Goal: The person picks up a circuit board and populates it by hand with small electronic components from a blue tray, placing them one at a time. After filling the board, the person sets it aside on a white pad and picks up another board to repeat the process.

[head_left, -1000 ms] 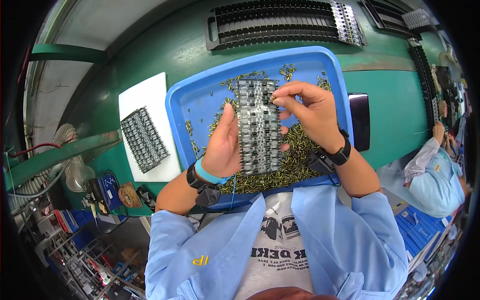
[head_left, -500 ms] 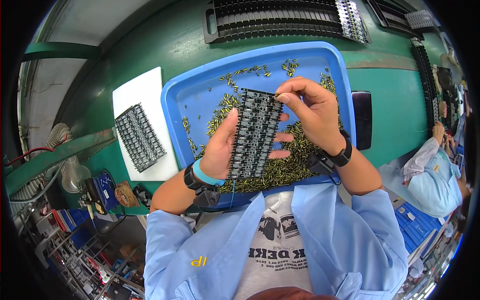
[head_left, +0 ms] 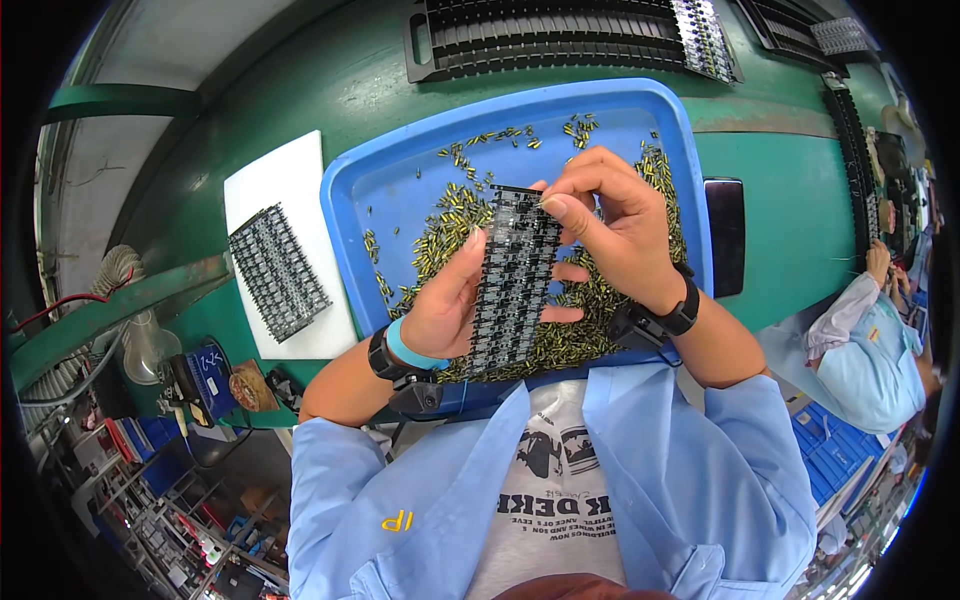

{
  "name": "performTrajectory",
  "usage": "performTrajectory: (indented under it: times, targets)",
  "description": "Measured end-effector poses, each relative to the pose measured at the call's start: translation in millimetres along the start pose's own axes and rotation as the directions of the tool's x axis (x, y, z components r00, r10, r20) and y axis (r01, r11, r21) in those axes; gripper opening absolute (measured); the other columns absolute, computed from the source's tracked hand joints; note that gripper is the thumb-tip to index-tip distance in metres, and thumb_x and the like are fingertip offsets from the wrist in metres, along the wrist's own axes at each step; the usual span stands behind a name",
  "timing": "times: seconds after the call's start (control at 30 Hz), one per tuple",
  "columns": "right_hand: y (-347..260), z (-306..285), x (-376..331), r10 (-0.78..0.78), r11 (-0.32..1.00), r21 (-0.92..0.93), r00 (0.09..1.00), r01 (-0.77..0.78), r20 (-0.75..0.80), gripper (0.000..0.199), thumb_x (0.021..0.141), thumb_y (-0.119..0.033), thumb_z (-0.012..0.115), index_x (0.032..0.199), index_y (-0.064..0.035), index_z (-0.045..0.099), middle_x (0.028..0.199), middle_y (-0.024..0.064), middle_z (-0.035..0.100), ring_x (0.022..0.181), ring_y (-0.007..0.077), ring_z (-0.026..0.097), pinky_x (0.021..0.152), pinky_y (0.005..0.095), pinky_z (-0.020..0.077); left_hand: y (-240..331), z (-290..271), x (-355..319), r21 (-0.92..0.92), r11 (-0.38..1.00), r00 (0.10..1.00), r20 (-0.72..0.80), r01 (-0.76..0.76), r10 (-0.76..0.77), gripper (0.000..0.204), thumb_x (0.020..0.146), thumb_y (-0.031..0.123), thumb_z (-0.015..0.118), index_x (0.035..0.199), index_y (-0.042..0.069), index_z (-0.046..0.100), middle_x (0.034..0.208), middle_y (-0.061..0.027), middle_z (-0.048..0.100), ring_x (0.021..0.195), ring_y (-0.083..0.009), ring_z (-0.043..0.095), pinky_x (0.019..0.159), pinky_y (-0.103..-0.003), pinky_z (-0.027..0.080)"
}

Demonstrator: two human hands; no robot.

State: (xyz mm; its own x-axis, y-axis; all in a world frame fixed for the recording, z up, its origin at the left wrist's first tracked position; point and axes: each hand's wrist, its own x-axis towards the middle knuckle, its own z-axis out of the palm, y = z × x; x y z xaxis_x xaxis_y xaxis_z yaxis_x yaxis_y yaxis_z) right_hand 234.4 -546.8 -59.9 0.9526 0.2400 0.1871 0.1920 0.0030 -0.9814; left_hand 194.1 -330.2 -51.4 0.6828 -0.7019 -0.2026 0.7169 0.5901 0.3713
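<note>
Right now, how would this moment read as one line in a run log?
left hand: holds black circuit panel | right hand: pinching at panel's top edge | below: blue tray of small yellow-green parts

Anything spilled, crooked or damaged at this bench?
Nothing stands out. The small brass parts lie loose but all inside the blue tray. The left hand holds the black panel tilted while the right hand works its top edge.

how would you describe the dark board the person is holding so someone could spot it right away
Start at the big blue tray on the green bench, strewn with small yellow-green parts. Above it, the left hand grips a long dark panel board while the right hand pinches its top edge. Unlike the similar board lying on the white sheet, this one is held up.
</note>
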Motion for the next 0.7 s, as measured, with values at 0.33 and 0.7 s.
performTrajectory:
  times: [0.33,0.7]
  targets:
    - [5.0,4.2,-1.5,-0.024,0.999,-0.047,0.999,0.022,-0.044,0.007,0.099,-0.003,0.074,0.102,0.0017,0.071,0.106,0.0081,0.065,0.076,0.0053,0.059,0.062,0.0189,0.0515,-4.9,-5.0,-1.0,0.046,0.999,1.000,0.010,-0.004,0.004,0.074,0.112,0.060,0.034,0.165,0.008,0.032,0.160,-0.0171,0.046,0.145,-0.0407,0.049,0.119,-0.071,0.040]
    - [3.3,5.5,-1.4,-0.016,0.998,-0.060,0.997,0.012,-0.071,0.007,0.099,-0.004,0.074,0.101,0.0018,0.072,0.105,0.0067,0.065,0.078,0.0045,0.058,0.061,0.0190,0.0541,-3.3,-5.2,-0.7,0.013,1.000,0.999,0.053,-0.001,0.000,0.064,0.116,0.050,0.027,0.167,0.010,0.027,0.164,-0.0167,0.041,0.142,-0.0374,0.053,0.116,-0.064,0.048]
